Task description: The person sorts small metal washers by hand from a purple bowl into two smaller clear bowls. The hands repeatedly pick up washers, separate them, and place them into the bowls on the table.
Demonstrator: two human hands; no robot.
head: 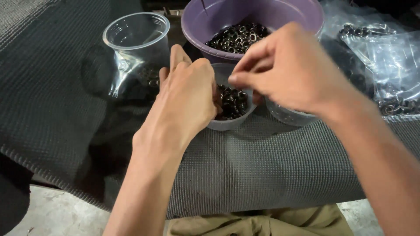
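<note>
Starting at the left, an empty clear plastic cup (135, 37) stands beside the purple bowl (297, 17) of dark metal rings, with clear plastic bags (385, 57) far right. Your left hand (188, 98) curls into the small clear cup (227, 124) of rings; whether it grips any, you cannot tell. Your right hand (288, 70) pinches fingertips together just above it.

Small cup (232, 124): near rim behind left hand (188, 96).
Second cup (288, 117): mostly under right hand (288, 70).
Purple bowl (302, 13): cut off at twelve o'clock.

Dim, soft shadows, perhaps slight blur
</note>
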